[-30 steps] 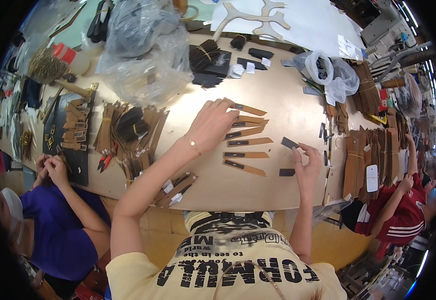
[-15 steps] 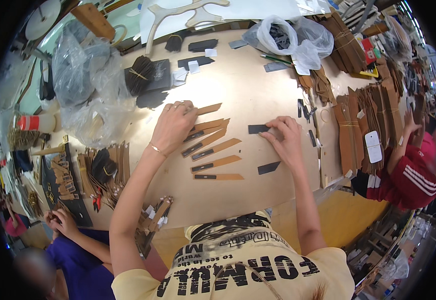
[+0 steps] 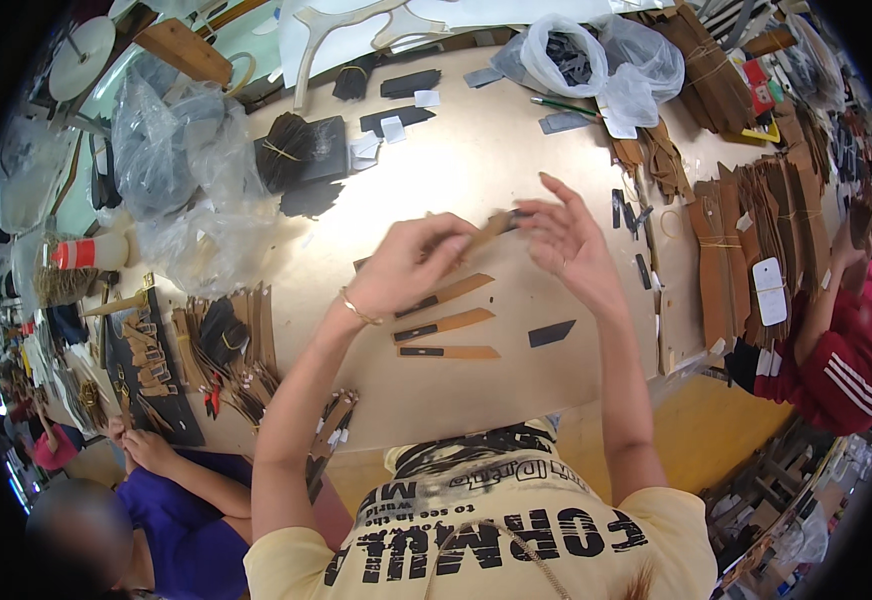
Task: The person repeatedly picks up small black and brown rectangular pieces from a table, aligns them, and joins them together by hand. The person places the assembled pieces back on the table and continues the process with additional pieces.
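Over the middle of the table my left hand (image 3: 411, 265) pinches a tan leather strip (image 3: 489, 233), blurred by motion. A small black leather piece (image 3: 520, 216) meets the strip's far end, at the fingertips of my right hand (image 3: 578, 248). The right index finger is raised; the other fingers curl toward the black piece, and their exact grip is partly hidden. Below the hands, several tan strips with short black pieces on their left ends, such as this tan strip (image 3: 468, 320), lie fanned out. Right of them rests a loose black piece (image 3: 552, 333) with a slanted end.
Clear plastic bags (image 3: 181, 150) and bundled black pieces (image 3: 284, 150) lie at the left. A bag of dark pieces (image 3: 568, 60) stands at the far right. Stacked brown leather (image 3: 721, 260) lines the right edge, near a co-worker in red (image 3: 836, 370). Another person in purple (image 3: 186, 515) sits lower left.
My left hand has lifted a tan strip and moved right. My right hand has brought the black piece up and left to it. The view has shifted slightly.
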{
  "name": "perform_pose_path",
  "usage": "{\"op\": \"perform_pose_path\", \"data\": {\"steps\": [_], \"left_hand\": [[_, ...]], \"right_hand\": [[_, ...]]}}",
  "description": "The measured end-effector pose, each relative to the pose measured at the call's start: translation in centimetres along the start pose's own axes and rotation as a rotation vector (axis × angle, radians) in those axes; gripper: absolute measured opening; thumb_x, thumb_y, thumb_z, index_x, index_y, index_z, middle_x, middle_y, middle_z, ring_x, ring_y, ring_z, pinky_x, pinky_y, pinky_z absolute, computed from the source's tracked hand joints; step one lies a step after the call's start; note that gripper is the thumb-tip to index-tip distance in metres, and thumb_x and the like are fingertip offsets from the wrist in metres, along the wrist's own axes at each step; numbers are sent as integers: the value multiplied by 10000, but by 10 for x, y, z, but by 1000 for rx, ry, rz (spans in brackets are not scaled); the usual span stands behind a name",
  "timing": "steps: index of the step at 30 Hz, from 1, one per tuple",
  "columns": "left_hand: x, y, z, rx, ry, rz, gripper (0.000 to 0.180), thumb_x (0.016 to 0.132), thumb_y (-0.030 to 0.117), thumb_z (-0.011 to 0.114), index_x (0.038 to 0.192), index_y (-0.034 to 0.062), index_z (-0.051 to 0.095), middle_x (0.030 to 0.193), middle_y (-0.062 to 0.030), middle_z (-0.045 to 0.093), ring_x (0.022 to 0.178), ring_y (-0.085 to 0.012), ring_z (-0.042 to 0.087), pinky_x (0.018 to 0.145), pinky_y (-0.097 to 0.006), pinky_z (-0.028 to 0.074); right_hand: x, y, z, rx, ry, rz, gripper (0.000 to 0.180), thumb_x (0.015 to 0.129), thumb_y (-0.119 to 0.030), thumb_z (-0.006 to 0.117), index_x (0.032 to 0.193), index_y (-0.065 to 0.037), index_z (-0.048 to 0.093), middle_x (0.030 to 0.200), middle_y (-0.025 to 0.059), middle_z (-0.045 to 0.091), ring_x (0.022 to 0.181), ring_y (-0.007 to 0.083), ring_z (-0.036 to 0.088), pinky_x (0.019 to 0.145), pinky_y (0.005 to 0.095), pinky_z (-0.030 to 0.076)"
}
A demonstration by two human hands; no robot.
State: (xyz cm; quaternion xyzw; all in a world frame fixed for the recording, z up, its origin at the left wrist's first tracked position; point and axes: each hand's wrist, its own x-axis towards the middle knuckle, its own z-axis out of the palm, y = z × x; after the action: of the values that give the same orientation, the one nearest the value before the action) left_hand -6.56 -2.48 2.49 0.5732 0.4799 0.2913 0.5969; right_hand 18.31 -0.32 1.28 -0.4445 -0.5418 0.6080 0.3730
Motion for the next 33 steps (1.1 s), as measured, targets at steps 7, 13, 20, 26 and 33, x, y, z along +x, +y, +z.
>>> {"op": "perform_pose_path", "data": {"steps": [7, 13, 20, 26, 33], "left_hand": [[3, 11, 35, 40, -69, -84, 186, 980, 103, 578, 1066, -26, 680, 844, -35, 664, 737, -85, 577, 690, -249, 494], [-20, 19, 51, 410, 112, 179, 153, 909, 61, 627, 1042, 25, 692, 863, -109, 678, 739, -249, 628, 663, -329, 496], [-55, 29, 47, 492, 219, 243, 173, 870, 16, 657, 1035, 53, 692, 804, -90, 648, 688, -269, 604, 621, -358, 474], [-75, 23, 32, 585, 407, 244, 235, 821, -3, 684, 1037, 87, 709, 854, -64, 656, 738, -240, 612, 686, -345, 468], [-87, -21, -52, 1251, 844, 247, 341, 785, 0, 673, 1098, 130, 711, 1013, -56, 673, 928, -224, 634, 822, -380, 455]], "right_hand": [[-28, -5, 8, 247, -11, 191, 818, 816, -104, 796, 1487, -56, 330, 1065, 81, 660, 899, 129, 627, 771, 251, 506], [-66, -9, -28, -350, 6, 147, 593, 781, -88, 802, 1313, -50, 545, 1005, 65, 633, 955, 172, 617, 834, 306, 497], [-111, -1, -27, -926, -45, 91, 285, 751, -169, 806, 953, -48, 646, 1026, 90, 584, 1040, 292, 534, 857, 390, 456], [-84, -10, -25, -814, -102, 296, 219, 745, -151, 803, 873, -36, 667, 908, 85, 662, 902, 281, 614, 799, 376, 469], [-15, -28, -41, -954, 48, -146, 217, 816, -180, 755, 931, -10, 686, 900, 128, 682, 837, 290, 641, 754, 377, 498]]}}
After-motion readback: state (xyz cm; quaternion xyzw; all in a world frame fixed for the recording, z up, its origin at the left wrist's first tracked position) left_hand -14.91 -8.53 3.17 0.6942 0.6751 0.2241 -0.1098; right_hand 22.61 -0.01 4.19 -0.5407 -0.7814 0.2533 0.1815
